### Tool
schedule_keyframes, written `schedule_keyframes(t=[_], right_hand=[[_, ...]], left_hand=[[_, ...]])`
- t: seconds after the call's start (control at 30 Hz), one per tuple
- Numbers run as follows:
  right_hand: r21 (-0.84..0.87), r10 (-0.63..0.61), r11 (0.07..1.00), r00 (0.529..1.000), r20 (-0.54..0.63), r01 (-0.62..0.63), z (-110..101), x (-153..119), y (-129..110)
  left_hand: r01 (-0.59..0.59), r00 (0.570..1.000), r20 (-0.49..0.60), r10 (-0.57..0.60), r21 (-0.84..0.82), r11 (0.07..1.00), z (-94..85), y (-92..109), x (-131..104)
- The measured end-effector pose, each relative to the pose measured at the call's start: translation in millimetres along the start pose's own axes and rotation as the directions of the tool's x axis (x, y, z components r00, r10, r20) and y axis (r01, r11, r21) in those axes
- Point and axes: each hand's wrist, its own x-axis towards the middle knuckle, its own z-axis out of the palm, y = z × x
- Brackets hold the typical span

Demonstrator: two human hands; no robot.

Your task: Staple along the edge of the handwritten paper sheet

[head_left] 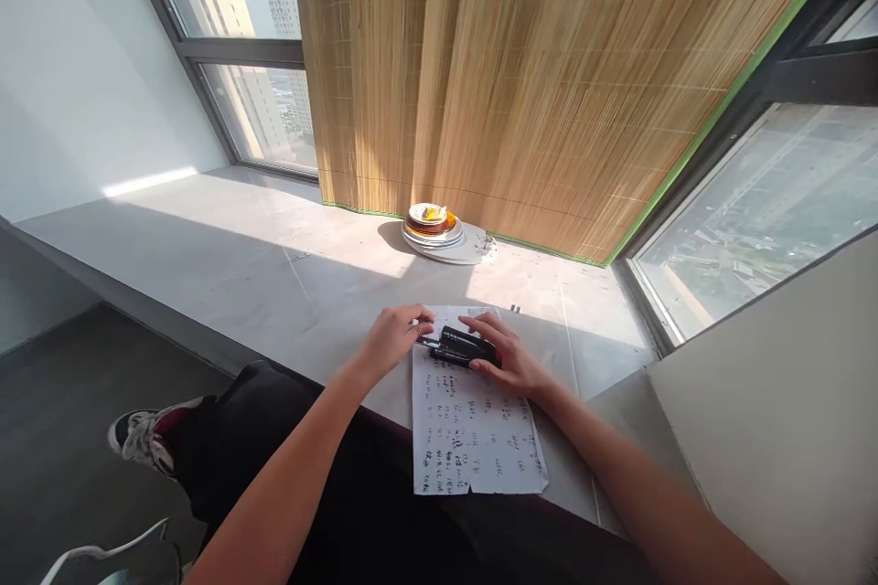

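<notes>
A black stapler (466, 345) with two long parts lies on a white sheet of handwritten paper (480, 448). My right hand (506, 355) holds its right end, with the thumb on the near side and the fingers over the far side. At the stapler's left end, a small silvery piece (430, 343) shows. My left hand (398, 338) is closed in a pinch right by that piece. What sits between its fingertips is too small to make out. Past the sheet's far right corner, two tiny dark pieces (514, 309) lie on the ledge.
The pale ledge (329, 292) runs along the windows. A stack of plates (433, 233) stands at the back on a light oval board (473, 247), before a bamboo blind (508, 91). A white wall (775, 366) bounds the right side. My legs are under the near edge.
</notes>
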Motion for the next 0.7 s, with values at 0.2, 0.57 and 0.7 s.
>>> schedule_keyframes(t=[0.2,0.57,0.7], right_hand=[[-0.049,0.038,0.998,0.997,0.071,-0.035,7.3,-0.7,5.6],[-0.089,0.028,0.996,0.998,0.050,-0.023,5.8,0.2,8.4],[-0.073,0.013,0.997,0.999,0.040,-0.010,6.8,-0.2,11.4]], left_hand=[[0.068,0.995,0.056,-0.087,0.279,0.958,17.4,4.3,-10.6],[0.090,0.987,0.094,-0.130,0.347,0.933,18.5,-4.1,-9.2],[0.097,0.991,0.064,-0.120,0.290,0.952,19.5,-9.1,-11.7]])
